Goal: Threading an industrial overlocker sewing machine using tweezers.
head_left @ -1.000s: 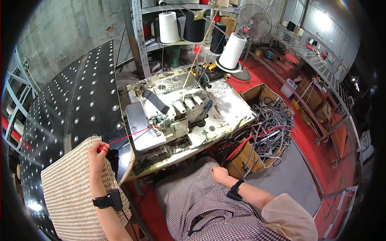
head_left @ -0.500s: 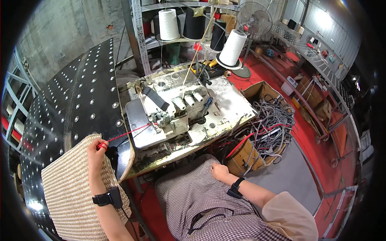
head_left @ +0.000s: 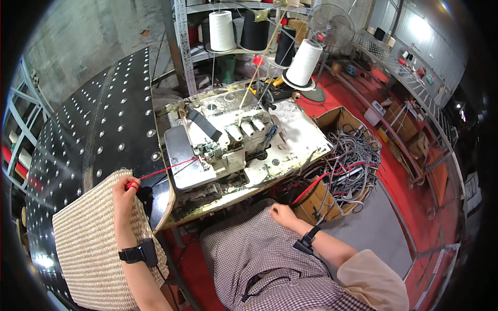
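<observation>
My left hand [head_left: 123, 198] is closed on a red thread [head_left: 165, 169], some of it wound around the fingers. The thread runs taut to the needle area of an overlock sewing machine [head_left: 224, 150]. Beneath that hand lies a beige woven mat [head_left: 88, 233], partly on the studded black table and hanging toward me at the left. My right hand [head_left: 281, 213] rests by the checked apron [head_left: 244, 238] over my lap, its fingers curled in. Whether it pinches anything is hidden.
A studded black table [head_left: 111, 124] adjoins the machine's left side. White thread cones [head_left: 222, 32] and black ones stand behind. At the right sits a cardboard box [head_left: 321, 199] full of grey cord scraps [head_left: 353, 160]. Farther back are a fan [head_left: 330, 26] and a long rack [head_left: 394, 129].
My right hand has shifted slightly left and up against the apron. The left hand stays on the thread, which remains stretched. The whole view has tilted a little.
</observation>
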Demonstrator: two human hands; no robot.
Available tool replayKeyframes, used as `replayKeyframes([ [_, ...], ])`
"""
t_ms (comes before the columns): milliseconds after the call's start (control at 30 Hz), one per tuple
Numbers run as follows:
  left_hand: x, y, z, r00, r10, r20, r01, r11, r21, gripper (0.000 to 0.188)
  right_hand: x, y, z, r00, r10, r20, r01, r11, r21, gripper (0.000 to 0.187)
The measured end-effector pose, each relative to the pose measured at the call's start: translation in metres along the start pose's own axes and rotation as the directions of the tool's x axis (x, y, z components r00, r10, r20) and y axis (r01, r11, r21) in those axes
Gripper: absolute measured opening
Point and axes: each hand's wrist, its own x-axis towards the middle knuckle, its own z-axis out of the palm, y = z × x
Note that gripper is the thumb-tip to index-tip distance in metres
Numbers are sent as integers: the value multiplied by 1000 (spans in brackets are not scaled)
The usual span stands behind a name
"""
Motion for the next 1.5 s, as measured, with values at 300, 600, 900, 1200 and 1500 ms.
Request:
replayKeyframes([
  [300, -5, 7, 1, 1000, -18, 8, 19, 1000, -14, 6, 100, -144, -115, 932, 188, -310, 227, 362, 904, 23],
  [600, -4, 6, 3, 1000, -9, -9, 9, 997, -72, 8, 141, -187, -106, 908, 348, -233, 170, 203, 964, 20],
  [900, -3, 0, 0, 999, -32, 4, 32, 998, -60, 8, 138, -191, -99, 938, 203, -282, 257, 142, 956, 8],
  [1200, -3, 11, 4, 998, -56, 5, 56, 995, -80, 9, 132, -187, -70, 840, 127, -528, 386, 544, 745, 3],
  [1500, -4, 4, 0, 1000, -27, 7, 28, 996, -83, 9, 99, -193, -80, 657, -372, -656, 635, 742, 215, 9],
])
